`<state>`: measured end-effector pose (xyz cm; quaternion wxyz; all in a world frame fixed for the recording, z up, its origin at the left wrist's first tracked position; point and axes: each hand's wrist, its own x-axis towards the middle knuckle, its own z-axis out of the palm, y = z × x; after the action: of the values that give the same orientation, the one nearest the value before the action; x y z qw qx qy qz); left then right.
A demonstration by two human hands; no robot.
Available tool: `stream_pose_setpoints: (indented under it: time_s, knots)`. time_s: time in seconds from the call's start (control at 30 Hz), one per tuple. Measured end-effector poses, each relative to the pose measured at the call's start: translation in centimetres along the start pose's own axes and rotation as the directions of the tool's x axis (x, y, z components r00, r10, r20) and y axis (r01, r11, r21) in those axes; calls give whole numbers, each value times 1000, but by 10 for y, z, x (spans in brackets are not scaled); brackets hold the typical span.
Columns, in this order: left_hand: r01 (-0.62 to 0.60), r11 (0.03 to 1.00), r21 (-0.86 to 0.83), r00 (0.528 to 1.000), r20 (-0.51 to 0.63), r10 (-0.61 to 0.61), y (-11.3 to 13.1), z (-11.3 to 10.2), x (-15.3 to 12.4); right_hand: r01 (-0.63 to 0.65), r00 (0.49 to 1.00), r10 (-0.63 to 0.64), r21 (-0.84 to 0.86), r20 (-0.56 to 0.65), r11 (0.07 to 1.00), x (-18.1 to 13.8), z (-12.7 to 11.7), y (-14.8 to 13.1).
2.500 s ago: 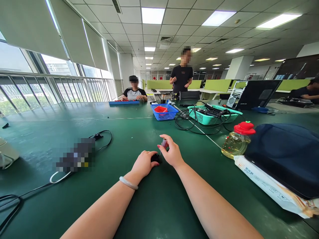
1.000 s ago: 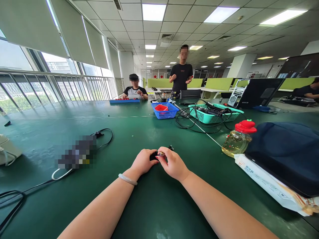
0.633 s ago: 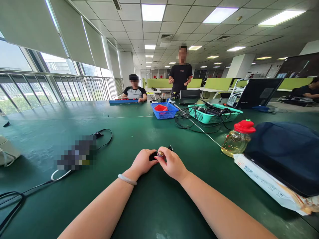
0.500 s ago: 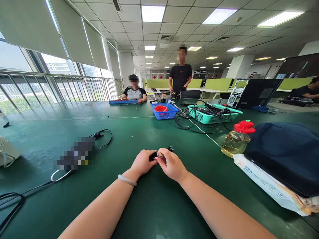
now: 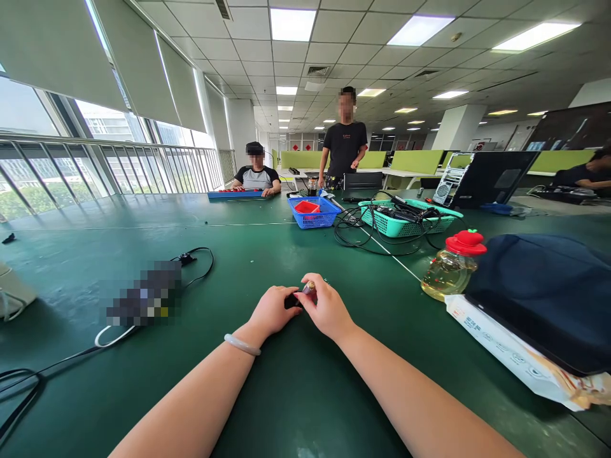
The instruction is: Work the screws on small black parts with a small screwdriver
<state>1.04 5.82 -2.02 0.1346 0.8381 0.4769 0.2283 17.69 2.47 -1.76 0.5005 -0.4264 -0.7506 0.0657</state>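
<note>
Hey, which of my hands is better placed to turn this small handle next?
Probably your right hand, since it has the small handle in a pinch. Your left hand holds the black part just beside it, so it seems better suited to steadying that.

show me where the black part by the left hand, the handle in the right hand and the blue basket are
Black part (image 5: 291,300), head view, on its visible dark side.
Handle (image 5: 310,288), head view, on its exposed part.
Blue basket (image 5: 317,221), head view, on its front wall.

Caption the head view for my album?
At a green table: left hand grips black object, right hand pinches tool.
</note>
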Motion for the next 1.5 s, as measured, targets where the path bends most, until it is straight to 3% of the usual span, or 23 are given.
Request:
stream_pose_setpoints:
  time_s: [0.1, 0.3, 0.43, 0.53, 0.77, 0.87, 0.97, 1.1, 1.27, 1.4, 1.5]
  knots:
    - [15, 1000, 17, 1000, 12, -15, 2, -2, -1, -73, 996, 74, 23, -47, 997, 0, -7, 3]
    - [34, 999, 38, 999, 2, -34, 1, -1, -1, 90, 981, -85, 17, -177, 996, 1, -17, 4]
    - [30, 999, 33, 1000, -5, -30, 1, 0, -2, 57, 995, -59, -27, -77, 998, 1, -14, 9]
    - [32, 999, 21, 999, -3, -32, 3, 0, -2, -30, 999, 30, -32, 11, 999, 2, -12, 11]
    - [-7, 999, -43, 998, -58, 4, 4, -1, -3, -209, 976, 210, -12, 56, 978, 5, -17, 14]
    - [-49, 995, -91, 995, -92, 41, 4, 0, -3, -172, 985, 172, 21, 25, 985, 4, -20, 13]
    - [-81, 992, -101, 990, -125, 68, 6, 0, -4, -66, 991, 77, 101, -107, 993, 3, -24, 10]
    - [-14, 1000, -8, 984, -175, 12, 8, -2, -3, -17, 935, 58, 117, -350, 993, 4, -29, 16]
    - [202, 965, 167, 974, -139, -179, 7, -4, -5, -244, 886, 263, 96, -382, 965, 6, -33, 43]
    - [236, 933, 273, 972, -83, -222, 9, -4, -8, -473, 739, 496, 173, -455, 864, 6, -34, 59]
    - [238, 928, 288, 971, -64, -229, 11, -4, -8, -546, 652, 616, 290, -441, 786, 7, -34, 67]
